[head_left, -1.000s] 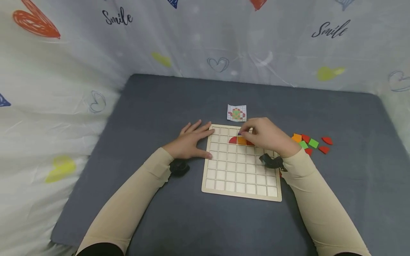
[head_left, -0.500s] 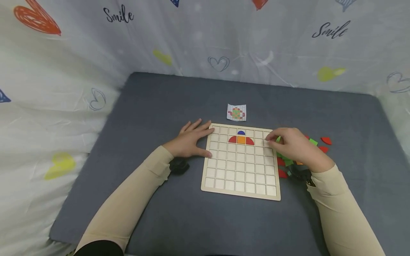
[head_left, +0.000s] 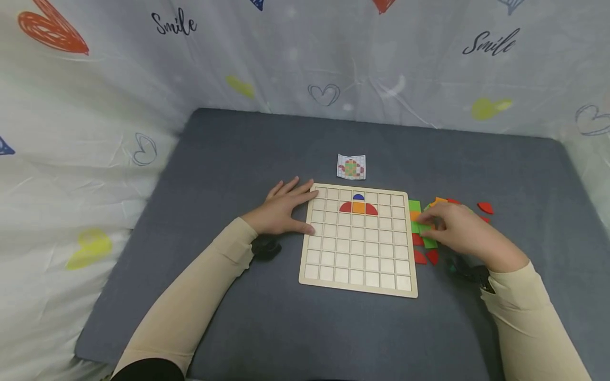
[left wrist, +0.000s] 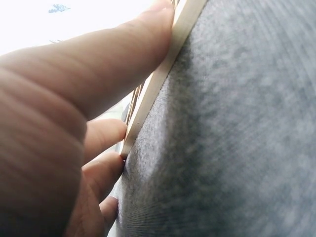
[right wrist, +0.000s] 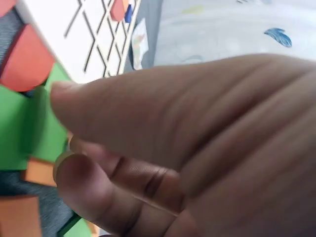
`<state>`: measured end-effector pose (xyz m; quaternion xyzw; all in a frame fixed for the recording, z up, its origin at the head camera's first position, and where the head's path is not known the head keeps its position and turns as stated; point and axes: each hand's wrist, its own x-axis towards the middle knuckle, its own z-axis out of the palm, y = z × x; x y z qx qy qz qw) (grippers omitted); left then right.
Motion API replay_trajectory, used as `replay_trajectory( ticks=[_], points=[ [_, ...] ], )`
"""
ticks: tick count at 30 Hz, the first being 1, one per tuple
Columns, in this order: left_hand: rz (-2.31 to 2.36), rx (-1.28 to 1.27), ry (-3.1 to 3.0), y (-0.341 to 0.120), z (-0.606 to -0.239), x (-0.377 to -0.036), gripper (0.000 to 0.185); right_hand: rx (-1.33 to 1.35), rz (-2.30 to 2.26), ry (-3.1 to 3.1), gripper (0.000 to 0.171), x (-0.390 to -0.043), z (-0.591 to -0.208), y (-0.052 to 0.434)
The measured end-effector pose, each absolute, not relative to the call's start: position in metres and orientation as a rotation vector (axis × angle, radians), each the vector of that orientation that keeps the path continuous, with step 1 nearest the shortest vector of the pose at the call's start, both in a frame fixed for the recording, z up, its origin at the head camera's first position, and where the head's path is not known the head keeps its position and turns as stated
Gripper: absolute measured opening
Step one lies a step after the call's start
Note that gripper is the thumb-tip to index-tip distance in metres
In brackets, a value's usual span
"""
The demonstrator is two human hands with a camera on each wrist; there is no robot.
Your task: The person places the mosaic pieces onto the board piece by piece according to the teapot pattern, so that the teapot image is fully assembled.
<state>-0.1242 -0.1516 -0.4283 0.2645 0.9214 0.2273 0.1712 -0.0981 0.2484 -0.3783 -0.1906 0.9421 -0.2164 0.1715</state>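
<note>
Left of the grid board (head_left: pixel 357 262), the left hand (head_left: pixel 282 212) touches its edge, fingers spread; at right, the right hand (head_left: pixel 462 230), thumb and forefinger apart, is over coloured pieces (head_left: pixel 417 239).

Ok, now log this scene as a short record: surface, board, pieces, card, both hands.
Surface: dark grey table
On it: square pale wooden grid board
In the grid: blue half-round piece just beyond an orange square piece, with red rounded pieces on either side of the orange one
Past its far edge: small white card with a coloured print
By its right edge: loose flat green, orange and red pieces
Left hand: touching the board's left edge
Right hand: at the loose pieces; whether its fingers grip one is unclear
</note>
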Motion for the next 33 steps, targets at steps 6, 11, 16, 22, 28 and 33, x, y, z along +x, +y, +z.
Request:
replay_trajectory(
  ticks=[6,11,16,22,28,33],
  points=[
    [0.654,0.749,2.620,-0.151,-0.428,-0.125,0.097,-0.483,-0.620,2.633,0.031,-0.098,-0.383,0.255],
    [0.656,0.739,2.620,-0.151,-0.429,-0.125,0.097,-0.471,-0.590,2.651,0.031,-0.101,-0.385,0.255],
    [0.652,0.728,2.621,-0.151,-0.429,-0.125,0.096,-0.481,-0.589,2.689,0.026,-0.101,-0.387,0.254],
    [0.645,0.742,2.615,-0.151,-0.429,-0.125,0.097,-0.535,-0.605,2.776,0.020,-0.098,-0.386,0.251],
    [0.639,0.747,2.620,-0.153,-0.427,-0.124,0.098,-0.547,-0.624,2.797,0.015,-0.099,-0.377,0.235],
    [0.641,0.748,2.619,-0.151,-0.427,-0.124,0.097,-0.575,-0.643,2.768,0.010,-0.105,-0.374,0.215]
  ],
)
